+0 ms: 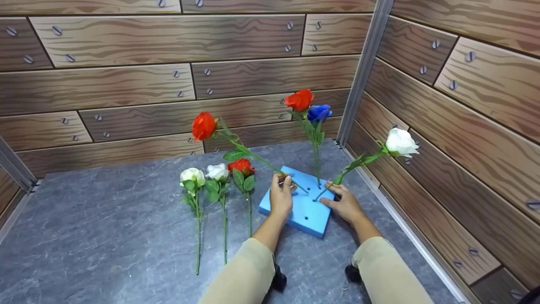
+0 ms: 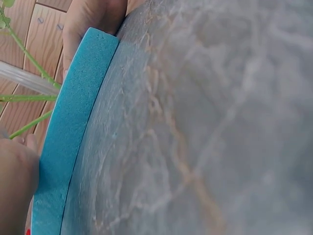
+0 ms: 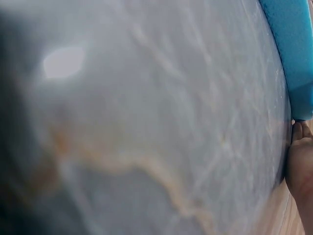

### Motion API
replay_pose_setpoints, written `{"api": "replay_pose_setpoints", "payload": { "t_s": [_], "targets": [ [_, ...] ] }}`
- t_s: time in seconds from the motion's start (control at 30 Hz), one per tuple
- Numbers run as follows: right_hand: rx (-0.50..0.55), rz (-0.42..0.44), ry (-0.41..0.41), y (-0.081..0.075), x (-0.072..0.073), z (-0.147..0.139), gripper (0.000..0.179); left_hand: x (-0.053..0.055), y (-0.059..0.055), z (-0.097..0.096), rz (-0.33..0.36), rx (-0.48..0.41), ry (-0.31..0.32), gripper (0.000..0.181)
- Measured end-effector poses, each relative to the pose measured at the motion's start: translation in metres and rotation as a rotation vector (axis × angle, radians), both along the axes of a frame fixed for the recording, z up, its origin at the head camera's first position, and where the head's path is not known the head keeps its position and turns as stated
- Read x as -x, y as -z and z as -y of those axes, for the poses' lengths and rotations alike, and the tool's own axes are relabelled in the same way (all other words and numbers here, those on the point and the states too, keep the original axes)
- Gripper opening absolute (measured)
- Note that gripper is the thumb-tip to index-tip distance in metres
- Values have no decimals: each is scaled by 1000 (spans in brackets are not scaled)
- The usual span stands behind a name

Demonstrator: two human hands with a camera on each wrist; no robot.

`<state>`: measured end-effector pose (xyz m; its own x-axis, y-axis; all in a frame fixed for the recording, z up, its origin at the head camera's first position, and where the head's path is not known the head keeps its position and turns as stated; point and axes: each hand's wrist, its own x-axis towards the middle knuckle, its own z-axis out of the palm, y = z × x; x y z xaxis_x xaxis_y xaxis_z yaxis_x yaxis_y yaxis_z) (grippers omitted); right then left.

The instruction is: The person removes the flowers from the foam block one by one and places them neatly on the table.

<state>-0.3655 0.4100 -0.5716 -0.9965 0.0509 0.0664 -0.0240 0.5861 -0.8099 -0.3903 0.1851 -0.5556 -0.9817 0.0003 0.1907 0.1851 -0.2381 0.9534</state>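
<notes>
My left hand [image 1: 280,198] pinches the green stem of a red rose [image 1: 203,126], whose bloom leans out to the left. Its lower stem end is right by a hole in the blue foam block [image 1: 298,209]. On the block's right edge, my right hand [image 1: 348,204] holds the block with thumb and fingers. Between that thumb and forefinger slants the stem of a white rose [image 1: 401,142], its foot in a hole. Farther back, another red rose [image 1: 299,100] and a blue rose [image 1: 319,113] stand upright in the block. The left wrist view shows the block's side [image 2: 78,112] low on the table.
Left of the block, a cream rose [image 1: 192,175], a white rose [image 1: 217,172] and a red rose [image 1: 241,165] lie side by side on the grey marbled table [image 1: 105,228]. Wood-patterned walls [image 1: 160,38] enclose the back and right, with a metal post [image 1: 365,67] in the corner.
</notes>
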Motion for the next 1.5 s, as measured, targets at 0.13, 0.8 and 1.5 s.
{"api": "replay_pose_setpoints", "payload": {
  "t_s": [0.13,0.8,1.5],
  "targets": [
    [-4,9,-2,0,0,0,69,-1,-1,-1,-23,-19,0,17],
    [16,12,-11,-3,-1,2,69,-20,-39,15,-39,24,-11,25],
    [-21,5,-26,-2,0,0,70,-48,-53,62,82,48,175,31]
  ]
}}
